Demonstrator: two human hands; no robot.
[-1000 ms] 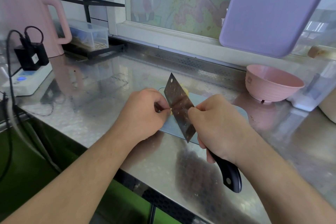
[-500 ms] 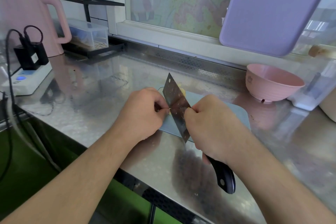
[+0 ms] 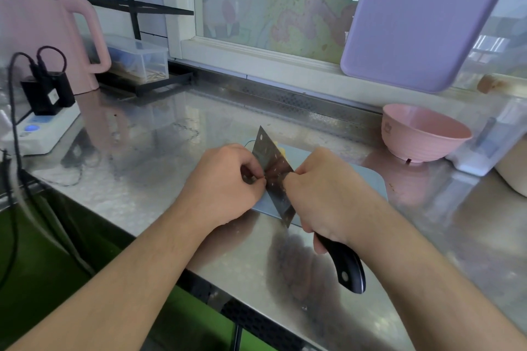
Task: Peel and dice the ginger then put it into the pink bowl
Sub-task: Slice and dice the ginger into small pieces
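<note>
My right hand (image 3: 322, 194) grips a cleaver (image 3: 273, 171) by its black handle, with the blade tilted over a small pale blue cutting board (image 3: 373, 182). My left hand (image 3: 225, 179) pinches a small piece of ginger against the blade's left face; the piece is almost hidden by my fingers. A yellow bit of ginger (image 3: 281, 149) shows behind the blade on the board. The pink bowl (image 3: 422, 134) stands at the right, beyond the board, apart from both hands.
The steel counter (image 3: 159, 157) carries a pink kettle (image 3: 48, 40), a power strip with a black charger (image 3: 42, 125) and a clear lidded box (image 3: 137, 58) at the left. A lilac board (image 3: 422, 14) leans at the window. A clear container (image 3: 496, 137) sits right of the bowl.
The cleaver and my right hand have shifted slightly left and down along the pinched ginger. My left hand stays in place.
</note>
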